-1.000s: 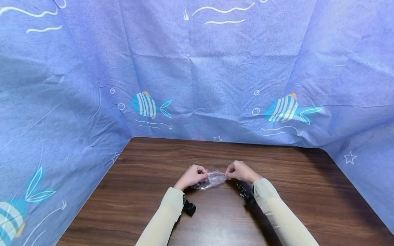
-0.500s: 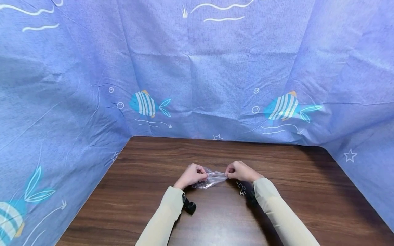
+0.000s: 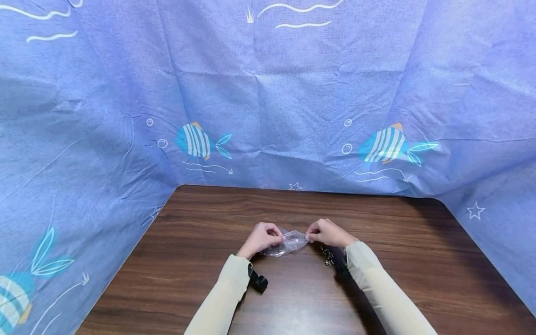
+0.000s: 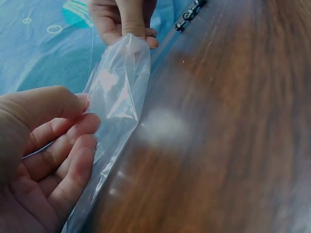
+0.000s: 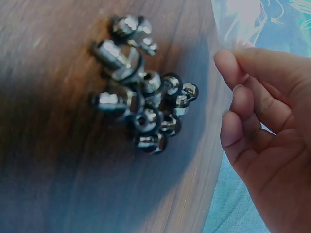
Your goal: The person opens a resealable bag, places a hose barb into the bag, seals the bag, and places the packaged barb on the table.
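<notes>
A clear plastic bag (image 3: 290, 244) is stretched between my two hands, a little above the dark wooden table. My left hand (image 3: 261, 239) pinches its left side between thumb and forefinger, the other fingers loosely curled, as the left wrist view shows. On the opposite side, my right hand (image 3: 328, 232) pinches the bag's edge with thumb and forefinger. The film (image 4: 116, 94) looks thin and creased, with nothing visible inside. Below and beside my right hand lies a small heap of shiny metal fittings (image 5: 146, 92) with dark rings, blurred in the right wrist view.
The wooden table (image 3: 201, 218) has a rounded far edge. Behind and beside it hangs a blue cloth (image 3: 293, 116) printed with fish. A black wrist camera (image 3: 258, 283) hangs under the left sleeve, close to the tabletop.
The bag's film shifts and spreads slightly between the hands, its creases changing. Both hands stay almost in place, and the metal fittings have not moved. The head view tilts very slightly.
</notes>
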`<state>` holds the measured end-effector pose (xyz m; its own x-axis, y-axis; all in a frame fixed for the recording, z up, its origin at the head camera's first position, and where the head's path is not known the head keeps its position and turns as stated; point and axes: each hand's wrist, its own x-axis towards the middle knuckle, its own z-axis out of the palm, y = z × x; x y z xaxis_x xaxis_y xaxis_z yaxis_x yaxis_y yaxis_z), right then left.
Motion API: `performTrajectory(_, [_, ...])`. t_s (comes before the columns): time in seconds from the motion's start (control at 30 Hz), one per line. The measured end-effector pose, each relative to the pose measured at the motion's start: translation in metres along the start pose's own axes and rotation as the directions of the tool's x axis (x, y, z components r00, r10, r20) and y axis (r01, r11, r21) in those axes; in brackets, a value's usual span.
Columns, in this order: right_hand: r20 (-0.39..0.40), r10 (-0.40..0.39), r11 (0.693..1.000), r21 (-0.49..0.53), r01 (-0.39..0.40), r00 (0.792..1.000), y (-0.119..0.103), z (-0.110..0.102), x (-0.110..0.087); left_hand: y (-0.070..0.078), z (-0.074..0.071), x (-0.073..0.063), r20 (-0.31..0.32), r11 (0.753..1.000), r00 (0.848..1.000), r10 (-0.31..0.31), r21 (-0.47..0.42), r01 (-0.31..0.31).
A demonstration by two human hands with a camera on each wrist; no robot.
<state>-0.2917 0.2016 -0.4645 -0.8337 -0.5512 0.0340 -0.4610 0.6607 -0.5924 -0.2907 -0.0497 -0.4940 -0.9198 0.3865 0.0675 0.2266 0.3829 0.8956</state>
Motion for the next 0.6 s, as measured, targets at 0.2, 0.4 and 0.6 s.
performTrajectory(0.2, [0.000,-0.001,1.000,0.010,0.001,1.000,-0.0034,-0.0016,0.0017,0.0011,0.0037,0.0018,-0.017,0.992,0.992,0.125,0.038,-0.124])
performTrajectory(0.4, [0.004,0.011,1.000,0.014,-0.011,1.000,-0.0077,-0.0023,0.0031,-0.0011,0.0070,0.0032,0.034,0.975,0.976,0.213,0.062,-0.215])
performTrajectory(0.6, [0.002,0.008,1.000,0.005,-0.008,1.000,-0.0087,-0.0026,0.0038,0.0008,0.0096,0.0013,0.115,0.979,0.977,0.177,0.079,-0.187])
